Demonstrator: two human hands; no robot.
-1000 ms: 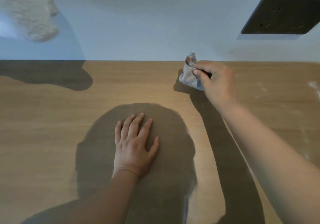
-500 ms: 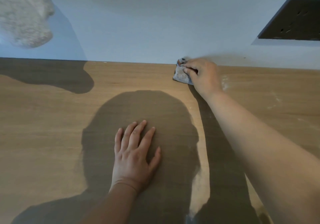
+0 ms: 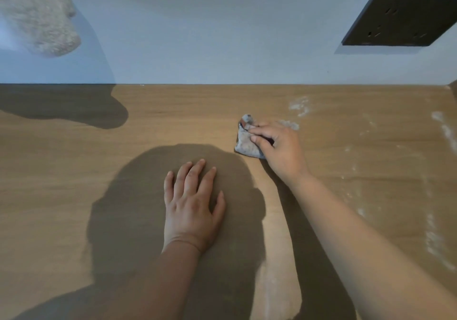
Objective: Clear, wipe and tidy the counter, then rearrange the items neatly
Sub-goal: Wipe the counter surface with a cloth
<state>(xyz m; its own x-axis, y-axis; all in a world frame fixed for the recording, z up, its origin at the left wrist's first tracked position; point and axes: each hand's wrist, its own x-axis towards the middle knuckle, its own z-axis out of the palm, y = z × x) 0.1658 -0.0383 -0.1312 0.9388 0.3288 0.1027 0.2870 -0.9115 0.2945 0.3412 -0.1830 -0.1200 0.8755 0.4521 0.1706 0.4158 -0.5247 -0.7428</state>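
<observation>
A wooden counter (image 3: 74, 171) fills the lower view and meets a pale wall at the back. My right hand (image 3: 279, 151) grips a crumpled grey cloth (image 3: 244, 144) and holds it down on the counter, right of centre. My left hand (image 3: 193, 208) rests flat on the counter with fingers spread, inside the dark shadow of my head. White dusty smears (image 3: 299, 105) lie on the wood to the right of the cloth, and more streaks (image 3: 435, 233) run down the far right.
A dark socket plate (image 3: 400, 17) is mounted on the wall at the upper right. A pale fuzzy object (image 3: 37, 15) hangs at the upper left and casts a shadow on the counter's back left.
My right hand has pulled the cloth from the wall edge back toward me along the counter. My left hand has stayed flat in place.
</observation>
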